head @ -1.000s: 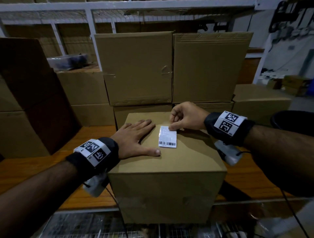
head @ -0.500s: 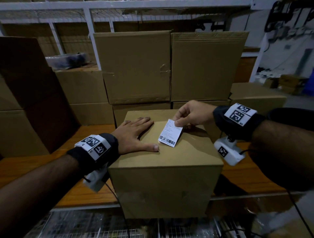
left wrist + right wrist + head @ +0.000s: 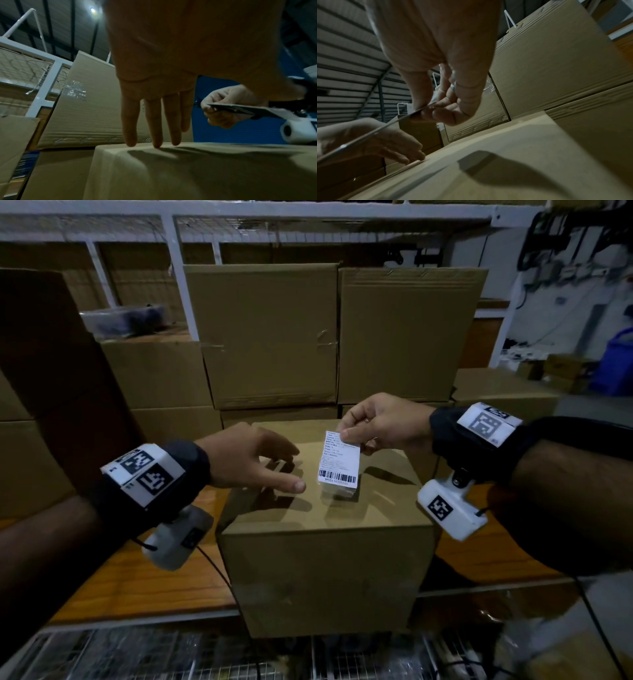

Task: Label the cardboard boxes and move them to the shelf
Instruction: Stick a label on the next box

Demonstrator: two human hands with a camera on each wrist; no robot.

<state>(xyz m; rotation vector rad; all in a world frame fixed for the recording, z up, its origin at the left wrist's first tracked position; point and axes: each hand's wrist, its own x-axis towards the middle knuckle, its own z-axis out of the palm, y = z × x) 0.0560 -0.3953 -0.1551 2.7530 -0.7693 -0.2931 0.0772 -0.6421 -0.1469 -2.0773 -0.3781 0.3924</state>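
Observation:
A closed brown cardboard box [image 3: 325,570] stands on the wooden shelf board in front of me. My right hand [image 3: 380,422] pinches the top corner of a white barcode label [image 3: 339,458] and holds it lifted above the box top. In the right wrist view the label [image 3: 373,133] shows edge-on between thumb and fingers [image 3: 436,106]. My left hand [image 3: 253,460] hovers over the left part of the box top with straight, spread fingers. In the left wrist view its fingertips [image 3: 157,145] touch the box [image 3: 205,169] near the far left corner.
Larger cardboard boxes [image 3: 270,337] are stacked behind and to the left [image 3: 51,378], under a white metal shelf frame [image 3: 178,265]. The wooden board [image 3: 137,583] shows left and right of the box. A wire mesh surface [image 3: 154,655] lies below. A blue bin [image 3: 616,361] stands far right.
The label lay flat on the box top a second ago; my right hand has peeled it up and raised it. My left hand has lifted from lying flat to fingertips only.

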